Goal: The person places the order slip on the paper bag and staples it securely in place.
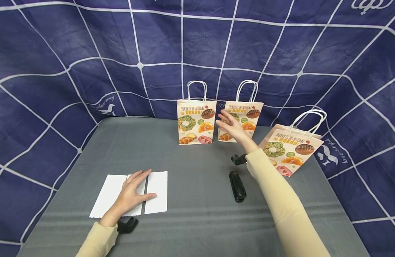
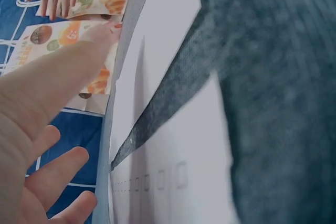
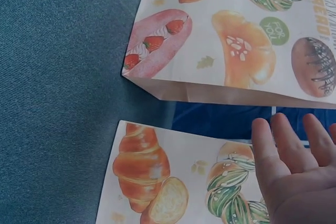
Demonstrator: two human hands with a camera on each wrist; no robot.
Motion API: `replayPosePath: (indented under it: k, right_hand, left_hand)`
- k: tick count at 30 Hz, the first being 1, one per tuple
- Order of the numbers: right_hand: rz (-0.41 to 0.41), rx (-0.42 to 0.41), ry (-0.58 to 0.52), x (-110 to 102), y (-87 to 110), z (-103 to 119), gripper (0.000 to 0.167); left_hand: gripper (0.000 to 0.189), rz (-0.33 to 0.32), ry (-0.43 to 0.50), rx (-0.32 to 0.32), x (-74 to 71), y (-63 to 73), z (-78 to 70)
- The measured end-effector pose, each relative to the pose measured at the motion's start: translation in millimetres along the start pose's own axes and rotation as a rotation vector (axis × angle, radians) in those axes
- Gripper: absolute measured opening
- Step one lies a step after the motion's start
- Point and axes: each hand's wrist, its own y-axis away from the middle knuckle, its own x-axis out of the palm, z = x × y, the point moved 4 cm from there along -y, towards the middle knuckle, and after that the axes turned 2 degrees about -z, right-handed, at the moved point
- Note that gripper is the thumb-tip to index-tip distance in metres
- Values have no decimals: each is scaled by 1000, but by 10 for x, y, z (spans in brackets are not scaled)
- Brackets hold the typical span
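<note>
My left hand (image 1: 130, 196) is spread over white paper sheets (image 1: 157, 194) at the front left, holding nothing. Whether its fingertips touch the paper, I cannot tell. Faint printed squares show on one sheet (image 2: 173, 182) in the left wrist view, and a dark gap separates it from the sheet beyond. My right hand (image 1: 234, 128) reaches out with extended fingers in front of the middle paper bag (image 1: 249, 126), hiding part of its printed front. In the right wrist view, the fingers (image 3: 286, 145) are apart from each other and grip nothing.
A left paper bag (image 1: 197, 123) stands upright beside the middle one at the back. Another bag (image 1: 290, 151) stands at the right, turned at an angle. Near the right forearm lies a black stapler (image 1: 237, 186) on the grey table (image 1: 191, 228). Blue checked cloth (image 1: 159, 43) surrounds it.
</note>
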Motion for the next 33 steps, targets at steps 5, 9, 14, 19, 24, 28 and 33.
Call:
replayPosePath:
  k: [5, 9, 14, 19, 24, 28, 33]
  right_hand:
    - [-41, -9, 24, 5, -48, 2, 65]
    - [-59, -8, 24, 7, -91, -4, 64]
    - [-73, 6, -3, 3, -126, -30, 63]
    - [-83, 8, -47, 35, -110, 16, 61]
    - [-109, -19, -16, 50, -193, -81, 59]
    - [-133, -38, -5, 82, -217, -80, 58]
    - [-175, -46, 1, 90, -250, -89, 55]
  left_hand:
    - [83, 2, -6, 0, 20, 6, 8]
    - [82, 7, -11, 0, 42, 11, 37]
    - [81, 24, 4, -3, 51, 16, 69]
    - [83, 39, 15, -10, 51, 15, 87]
    - [82, 53, 5, -21, 54, 16, 97]
    - [81, 57, 0, -23, 57, 20, 101]
    - [79, 59, 5, -17, 61, 21, 102]
